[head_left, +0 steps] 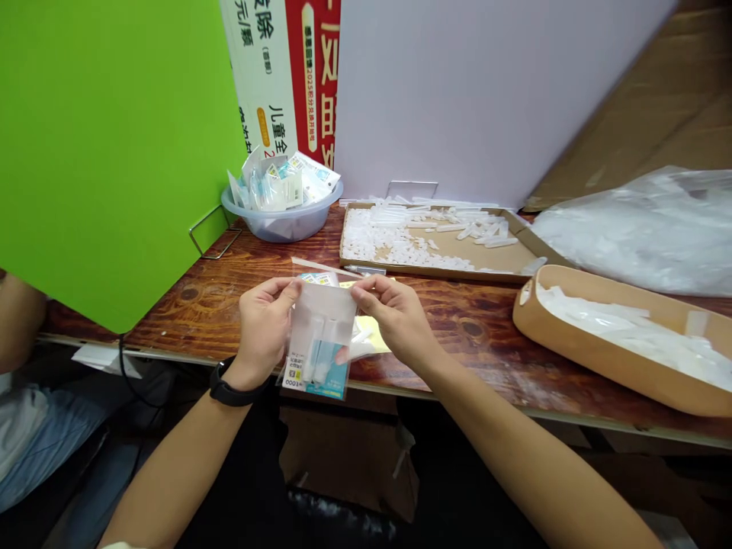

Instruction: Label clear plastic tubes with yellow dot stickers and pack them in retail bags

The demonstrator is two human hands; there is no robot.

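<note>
A clear plastic bag (325, 305) is held up over the table's front edge. Inside it show a printed card (332, 374) in blue and white and two pale tubes (316, 347). My left hand (264, 324) pinches the bag's upper left corner between thumb and finger. At the upper right corner, my right hand (397, 313) has a similar pinch. A flap strip stands above the bag's top edge. Behind the bag, a yellow sheet (377, 335) and more printed cards (320, 279) lie partly hidden on the table, with small white pieces on the sheet.
A bluish basin (286, 226) of filled packets stands at the back left. A cardboard tray (440, 268) holds many white pieces and tubes. An orange-tan bin (606, 358) with white packets is at right, near a large plastic bag (640, 229). A green panel (114, 152) rises at left, beside another person's arm (20, 320).
</note>
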